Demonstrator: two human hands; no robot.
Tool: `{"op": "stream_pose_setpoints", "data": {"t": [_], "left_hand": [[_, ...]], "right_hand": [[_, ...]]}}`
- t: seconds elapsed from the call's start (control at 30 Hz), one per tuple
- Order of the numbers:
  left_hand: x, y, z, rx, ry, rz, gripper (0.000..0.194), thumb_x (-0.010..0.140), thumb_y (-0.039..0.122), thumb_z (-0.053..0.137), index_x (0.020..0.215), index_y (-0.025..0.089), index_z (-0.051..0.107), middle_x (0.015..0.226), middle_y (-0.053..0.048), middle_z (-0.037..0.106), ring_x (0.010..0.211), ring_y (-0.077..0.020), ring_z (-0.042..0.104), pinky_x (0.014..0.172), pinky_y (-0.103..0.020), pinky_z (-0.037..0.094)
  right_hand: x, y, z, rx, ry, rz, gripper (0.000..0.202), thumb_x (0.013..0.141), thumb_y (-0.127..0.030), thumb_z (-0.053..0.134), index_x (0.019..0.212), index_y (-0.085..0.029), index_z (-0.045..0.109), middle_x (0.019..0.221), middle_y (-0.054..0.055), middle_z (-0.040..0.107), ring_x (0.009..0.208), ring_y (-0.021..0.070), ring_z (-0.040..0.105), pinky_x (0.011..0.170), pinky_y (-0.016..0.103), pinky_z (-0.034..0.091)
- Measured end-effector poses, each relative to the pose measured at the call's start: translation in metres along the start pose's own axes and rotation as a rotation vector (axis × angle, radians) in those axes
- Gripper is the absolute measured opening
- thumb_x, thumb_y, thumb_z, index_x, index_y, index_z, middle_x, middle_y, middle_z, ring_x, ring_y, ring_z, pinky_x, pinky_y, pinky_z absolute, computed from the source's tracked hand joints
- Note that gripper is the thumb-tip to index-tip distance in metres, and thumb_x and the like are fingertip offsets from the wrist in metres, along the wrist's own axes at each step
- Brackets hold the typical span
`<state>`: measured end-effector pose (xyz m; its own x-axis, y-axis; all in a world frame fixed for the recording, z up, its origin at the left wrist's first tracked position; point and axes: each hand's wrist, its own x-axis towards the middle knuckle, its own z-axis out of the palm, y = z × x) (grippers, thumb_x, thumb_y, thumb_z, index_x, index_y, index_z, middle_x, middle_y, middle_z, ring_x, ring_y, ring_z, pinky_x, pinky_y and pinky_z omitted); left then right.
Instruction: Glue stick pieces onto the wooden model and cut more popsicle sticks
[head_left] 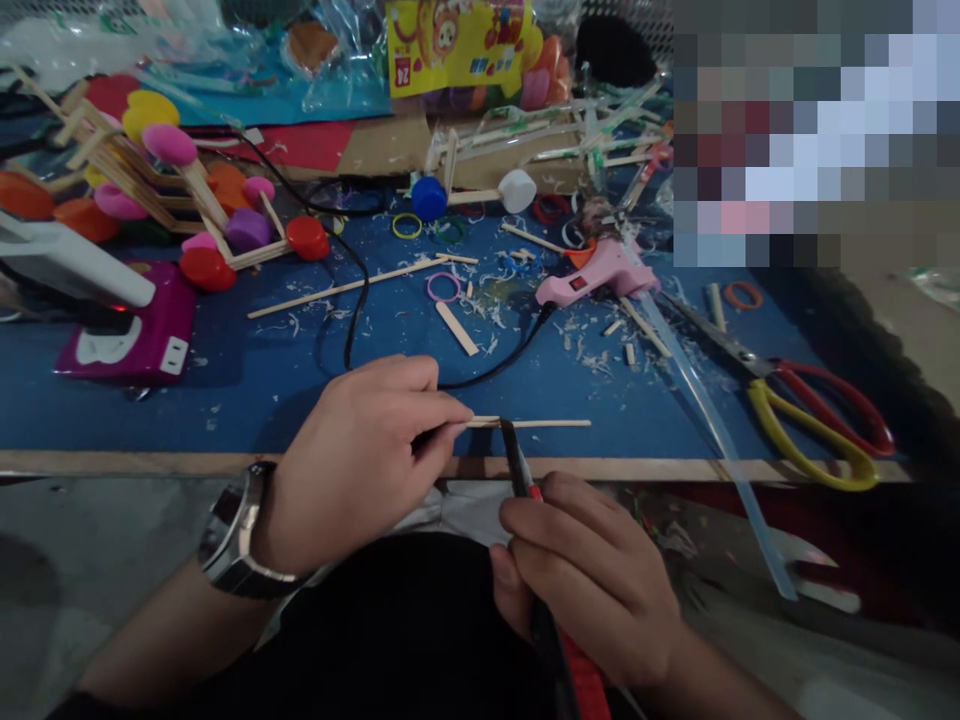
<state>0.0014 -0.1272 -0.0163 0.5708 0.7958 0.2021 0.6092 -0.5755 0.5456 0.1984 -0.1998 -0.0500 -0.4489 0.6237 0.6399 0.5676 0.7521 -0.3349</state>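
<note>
The left hand [352, 450] has its thumb and finger pinched together on one end of a thin wooden stick [555, 424]. The stick pokes out to the right of the pinch, over the blue table [247, 420] near its front edge. It is long from left to right, almost in line with that edge. The right hand [592, 570] has its fingers wrapped around a black and red tool [517, 465]. The dark tip of the tool goes across the stick, just beside the left fingertips, and I can't tell if it is pushing down. The left hand is nearer, because it touches the stick. The right hand is lower down and to the right, and only its tool gets to the stick. Farther out, a black cord [365, 290] loops behind the left hand, and a flat bit of wood [456, 328] lies past the stick. Past the right hand are a pink glue gun [600, 275], a clear tube [697, 400] and scissors [746, 357] with red and yellow handles.
</note>
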Motion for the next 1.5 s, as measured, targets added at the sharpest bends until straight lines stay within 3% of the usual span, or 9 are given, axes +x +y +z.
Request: {"op": "stream_pose_setpoints", "data": {"t": [0.2, 0.37, 0.6, 0.8, 1.07, 1.37, 1.5], "left_hand": [[0.0, -0.001, 0.001, 0.01, 0.002, 0.002, 0.017, 0.093, 0.015, 0.064, 0.089, 0.02, 0.08, 0.074, 0.0, 0.059, 0.074, -0.0134, 0.057, 0.061, -0.026, 0.04], [0.0, -0.001, 0.0, 0.004, 0.014, 0.012, 0.016, 0.093, 0.015, 0.065, 0.09, 0.02, 0.08, 0.074, 0.0, 0.059, 0.072, -0.0132, 0.057, 0.061, -0.026, 0.04], [0.0, 0.0, 0.002, -0.012, 0.027, 0.0, 0.014, 0.091, 0.013, 0.067, 0.091, 0.019, 0.08, 0.074, 0.0, 0.058, 0.073, -0.0133, 0.056, 0.061, -0.027, 0.04], [-0.001, 0.0, 0.001, -0.02, 0.02, 0.004, 0.014, 0.09, 0.013, 0.067, 0.092, 0.019, 0.08, 0.074, 0.0, 0.057, 0.074, -0.0136, 0.056, 0.062, -0.028, 0.039], [-0.001, -0.001, 0.002, -0.017, 0.051, 0.019, 0.015, 0.091, 0.013, 0.066, 0.094, 0.018, 0.08, 0.073, 0.001, 0.057, 0.073, -0.0138, 0.055, 0.063, -0.028, 0.039], [-0.002, -0.002, 0.003, -0.013, 0.064, 0.017, 0.015, 0.092, 0.014, 0.066, 0.094, 0.019, 0.08, 0.073, 0.001, 0.057, 0.072, -0.0138, 0.055, 0.062, -0.028, 0.039], [-0.003, -0.001, 0.004, -0.004, 0.077, 0.024, 0.015, 0.091, 0.013, 0.066, 0.094, 0.018, 0.08, 0.073, 0.001, 0.057, 0.072, -0.0138, 0.055, 0.062, -0.028, 0.039]], "right_hand": [[0.0, 0.002, 0.003, -0.026, 0.041, 0.017, 0.021, 0.083, -0.004, 0.061, 0.071, -0.021, 0.056, 0.07, 0.005, 0.067, 0.064, 0.0183, 0.059, 0.059, 0.034, 0.052], [-0.001, 0.0, 0.0, -0.009, 0.013, 0.005, 0.021, 0.083, -0.005, 0.06, 0.071, -0.021, 0.054, 0.07, 0.005, 0.068, 0.06, 0.0174, 0.055, 0.053, 0.033, 0.048], [-0.001, 0.001, 0.003, -0.024, 0.05, 0.025, 0.021, 0.081, -0.002, 0.062, 0.072, -0.02, 0.055, 0.071, 0.005, 0.067, 0.063, 0.0173, 0.059, 0.062, 0.034, 0.053], [0.002, 0.003, 0.005, -0.006, 0.042, -0.032, 0.023, 0.082, -0.003, 0.061, 0.069, -0.021, 0.052, 0.067, 0.005, 0.066, 0.058, 0.0164, 0.053, 0.052, 0.032, 0.046], [0.0, -0.001, 0.009, -0.031, 0.08, 0.04, 0.022, 0.083, -0.002, 0.06, 0.075, -0.021, 0.052, 0.071, 0.003, 0.067, 0.063, 0.0155, 0.059, 0.063, 0.032, 0.055], [0.002, 0.002, 0.016, -0.03, 0.082, 0.022, 0.023, 0.082, -0.004, 0.06, 0.071, -0.022, 0.05, 0.069, 0.004, 0.068, 0.059, 0.0159, 0.055, 0.054, 0.031, 0.05], [0.0, 0.001, 0.015, -0.027, 0.142, 0.059, 0.022, 0.082, -0.003, 0.059, 0.073, -0.022, 0.051, 0.071, 0.002, 0.067, 0.062, 0.0151, 0.056, 0.059, 0.031, 0.054]]}}
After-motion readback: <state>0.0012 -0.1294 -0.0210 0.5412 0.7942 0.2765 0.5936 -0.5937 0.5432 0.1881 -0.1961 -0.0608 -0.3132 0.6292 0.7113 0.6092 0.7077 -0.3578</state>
